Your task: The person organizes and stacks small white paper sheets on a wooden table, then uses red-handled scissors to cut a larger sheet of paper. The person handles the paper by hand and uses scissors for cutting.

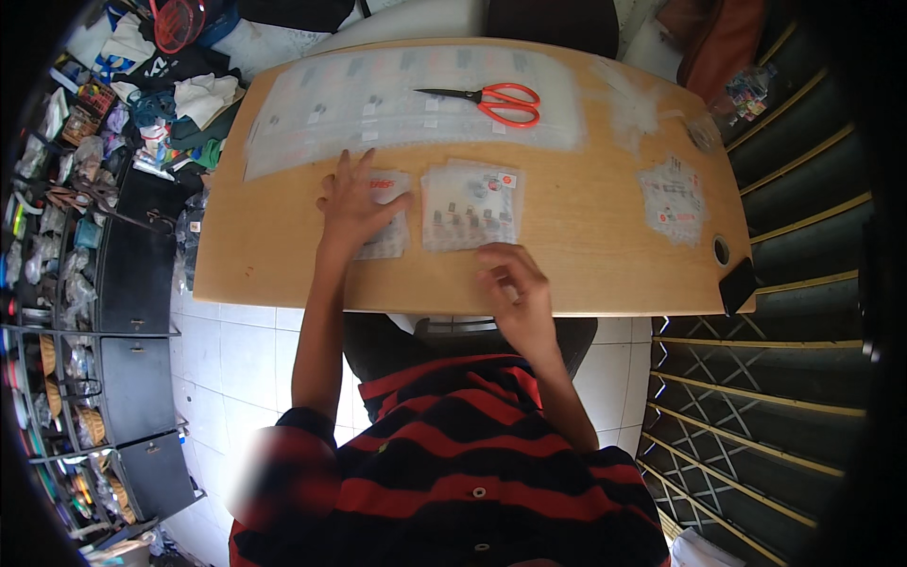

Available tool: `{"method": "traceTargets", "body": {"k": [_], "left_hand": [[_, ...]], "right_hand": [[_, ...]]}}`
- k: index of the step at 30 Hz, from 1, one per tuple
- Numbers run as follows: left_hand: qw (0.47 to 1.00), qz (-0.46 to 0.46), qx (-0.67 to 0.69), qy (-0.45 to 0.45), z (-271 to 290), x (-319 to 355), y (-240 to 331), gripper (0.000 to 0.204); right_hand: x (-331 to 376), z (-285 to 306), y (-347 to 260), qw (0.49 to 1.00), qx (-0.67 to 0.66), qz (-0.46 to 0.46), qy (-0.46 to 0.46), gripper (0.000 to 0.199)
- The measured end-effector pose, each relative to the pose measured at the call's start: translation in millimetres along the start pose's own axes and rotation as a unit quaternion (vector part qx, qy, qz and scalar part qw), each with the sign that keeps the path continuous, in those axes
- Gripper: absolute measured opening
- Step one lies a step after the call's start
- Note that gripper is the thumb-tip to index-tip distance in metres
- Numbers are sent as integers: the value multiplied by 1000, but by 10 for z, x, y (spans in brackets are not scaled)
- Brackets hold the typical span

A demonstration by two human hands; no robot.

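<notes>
My left hand [353,210] lies with its fingers spread over a small stack of clear plastic packets [385,248], partly covering it. To the right of it is a second stack of clear plastic packets [470,210], with small dark printed shapes and a red-and-white mark at one corner. My right hand [518,293] is just below that second stack, at the table's near edge. Its fingers are loosely curled and a little blurred, and I see nothing in them.
Large clear printed plastic sheets [312,118] cover the far part of the wooden table [586,274]. Red-handled scissors [496,102] rest on them. More packets [671,200] lie at the right, near a tape roll [700,133]. A dark object [738,286] sits at the right corner.
</notes>
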State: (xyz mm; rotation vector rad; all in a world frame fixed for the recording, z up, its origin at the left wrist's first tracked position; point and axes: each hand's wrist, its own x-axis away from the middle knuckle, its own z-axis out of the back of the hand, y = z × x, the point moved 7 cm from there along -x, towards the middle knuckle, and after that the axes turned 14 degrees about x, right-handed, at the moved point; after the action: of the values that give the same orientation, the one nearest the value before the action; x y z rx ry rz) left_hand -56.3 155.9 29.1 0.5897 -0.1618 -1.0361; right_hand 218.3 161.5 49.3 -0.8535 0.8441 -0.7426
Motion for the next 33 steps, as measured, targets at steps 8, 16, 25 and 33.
{"method": "traceTargets", "body": {"k": [8,16,25,33], "left_hand": [[998,5,-19,-64,-152,-72,-124,96],[1000,-12,-9,-9,-107,-33,-17,94],[982,-137,78,99,221,309,339,70],[938,-173,298,44,229,651,795,49]], "right_hand": [[-389,1054,520,954,236,-33,183,17],[-657,2512,1752,768,589,-194,158,71],[-600,2613,1800,777,570,-213,160,44],[-584,2315,1019,882,433,27,184,31]]}}
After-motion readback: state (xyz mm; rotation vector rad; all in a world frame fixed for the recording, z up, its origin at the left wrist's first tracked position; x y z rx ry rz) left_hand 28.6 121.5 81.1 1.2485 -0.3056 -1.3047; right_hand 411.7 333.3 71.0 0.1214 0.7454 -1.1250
